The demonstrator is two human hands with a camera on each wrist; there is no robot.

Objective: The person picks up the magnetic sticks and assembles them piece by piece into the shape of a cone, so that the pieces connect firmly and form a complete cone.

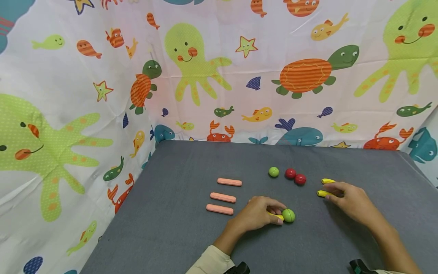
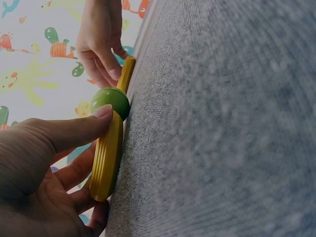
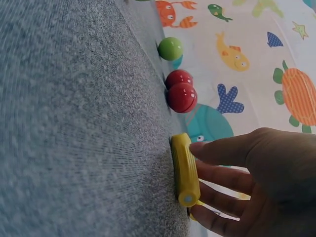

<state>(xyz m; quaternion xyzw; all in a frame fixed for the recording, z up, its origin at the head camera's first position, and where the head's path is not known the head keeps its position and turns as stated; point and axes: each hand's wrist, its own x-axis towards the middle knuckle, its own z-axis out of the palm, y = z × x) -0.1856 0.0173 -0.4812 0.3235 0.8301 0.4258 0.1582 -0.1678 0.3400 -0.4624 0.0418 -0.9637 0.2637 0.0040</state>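
My left hand [image 1: 258, 214] pinches a ridged, slightly curved yellow toy banana [image 2: 107, 158], thumb on its near side and fingers behind it. The thumb tip reaches the end beside a green ball [image 1: 289, 215], which has a groove around it. To the right, my right hand [image 1: 349, 201] has its thumb against another yellow toy banana [image 3: 185, 170], with the fingers curled behind. Just beyond that one lies a third yellow toy banana [image 1: 327, 181], partly covered by the fingers in the head view.
Three pink sticks [image 1: 223, 197] lie in a column left of my left hand. A second green ball [image 1: 273, 172] and two red balls [image 1: 295, 177] sit farther back on the grey cloth-covered table [image 1: 164, 220]. A sea-animal printed curtain [image 1: 212, 114] hangs behind and at the left.
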